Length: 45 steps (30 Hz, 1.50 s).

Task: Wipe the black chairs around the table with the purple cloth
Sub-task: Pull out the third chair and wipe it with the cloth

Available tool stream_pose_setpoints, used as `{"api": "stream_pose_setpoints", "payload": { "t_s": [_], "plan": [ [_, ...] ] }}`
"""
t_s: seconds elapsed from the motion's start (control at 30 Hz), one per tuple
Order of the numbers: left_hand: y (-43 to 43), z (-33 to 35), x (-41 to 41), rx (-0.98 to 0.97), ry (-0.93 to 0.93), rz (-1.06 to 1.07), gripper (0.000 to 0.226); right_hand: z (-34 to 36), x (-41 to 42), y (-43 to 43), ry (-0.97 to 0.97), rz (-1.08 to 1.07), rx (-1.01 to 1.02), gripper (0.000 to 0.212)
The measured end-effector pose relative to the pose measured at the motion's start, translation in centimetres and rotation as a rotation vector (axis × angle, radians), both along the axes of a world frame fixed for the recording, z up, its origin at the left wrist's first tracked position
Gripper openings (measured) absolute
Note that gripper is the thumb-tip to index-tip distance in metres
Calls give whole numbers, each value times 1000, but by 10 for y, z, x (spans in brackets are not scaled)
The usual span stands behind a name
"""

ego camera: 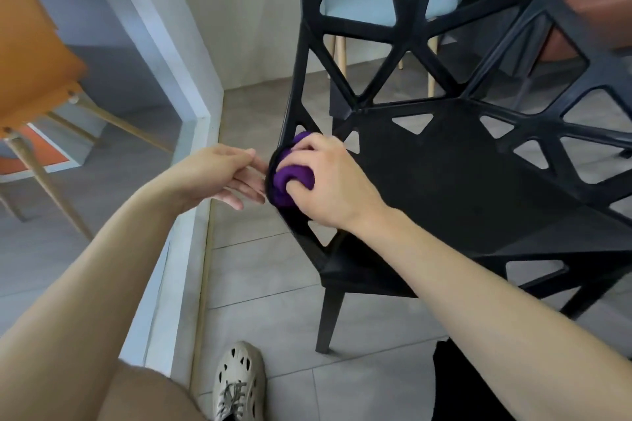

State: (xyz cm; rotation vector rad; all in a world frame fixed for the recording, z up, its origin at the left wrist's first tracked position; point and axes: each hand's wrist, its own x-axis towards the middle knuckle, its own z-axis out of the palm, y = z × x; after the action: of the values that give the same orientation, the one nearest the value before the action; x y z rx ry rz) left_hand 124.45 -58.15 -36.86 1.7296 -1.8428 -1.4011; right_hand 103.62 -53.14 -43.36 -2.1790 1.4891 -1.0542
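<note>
Head view: the right hand is curled tight around the bunched purple cloth, pressing it on the black chair seat's rim. At the cloth's nine o'clock, the left hand is loose-fingered and holds nothing, fingertips just beside the rim.

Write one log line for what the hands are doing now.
step: wiping | right hand: grips purple cloth against black chair seat corner | left hand: open, by chair edge
</note>
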Motion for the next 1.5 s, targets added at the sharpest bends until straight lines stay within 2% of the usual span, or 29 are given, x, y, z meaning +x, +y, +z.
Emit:
{"api": "stream_pose_setpoints", "payload": {
  "t_s": [0.07, 0.2, 0.33, 0.4, 0.53, 0.63, 0.7, 0.73, 0.8, 0.87, 0.93, 1.0, 1.1, 1.23, 1.37, 1.47, 1.5],
  "plan": [
    [-1, -2, -3, -30, -12, 16, 50, -1, 5, 3, -43, -20, 4, 30],
    [-8, -3, -12, -109, 38, 50, 46, -9, -15, 11, -12, 69, 105, 29],
    [-12, 1, -23, -213, 59, -3, 33, 28, -10, -57, -291, -272, -84, 28],
    [-17, 3, -26, -229, 78, 19, 34, 38, 4, -88, -321, -350, -68, 35],
    [-25, 5, -29, -201, 71, 22, 41, 8, 16, -55, -176, -265, -17, 51],
    [-28, 10, -29, -125, 48, 31, 45, -22, -8, -5, 96, -133, 32, 59],
    [-27, 10, -35, -191, 43, 126, 45, -27, -29, 5, 230, -160, 101, 58],
    [-27, 8, -39, -339, -6, 177, 44, -26, -37, 6, 251, -206, 133, 55],
    [-29, 1, -50, -771, -215, 193, 37, -25, -52, 9, 285, -294, 185, 55],
    [-27, -6, -67, -1097, -330, 8, 33, -27, -62, 19, 348, -300, 246, 61],
    [-33, -17, -84, -1239, -458, -264, 40, -33, -64, 22, 377, -280, 281, 68],
    [-37, -28, -97, -1229, -695, -456, 57, -33, -68, 2, 370, -290, 291, 71],
    [-42, -34, -108, -1096, -982, -592, 76, -35, -84, -66, 406, -402, 290, 69],
    [-38, -34, -124, -1048, -1084, -598, 43, -19, -100, -148, 411, -528, 342, 65],
    [-42, -31, -133, -985, -1189, -636, 23, -24, -101, -154, 531, -505, 318, 57],
    [-49, -28, -136, -1022, -1183, -667, 9, -15, -119, -157, 521, -471, 420, 46],
    [-51, -29, -136, -1043, -1167, -672, 8, -9, -121, -161, 484, -487, 390, 45]
  ]
}}
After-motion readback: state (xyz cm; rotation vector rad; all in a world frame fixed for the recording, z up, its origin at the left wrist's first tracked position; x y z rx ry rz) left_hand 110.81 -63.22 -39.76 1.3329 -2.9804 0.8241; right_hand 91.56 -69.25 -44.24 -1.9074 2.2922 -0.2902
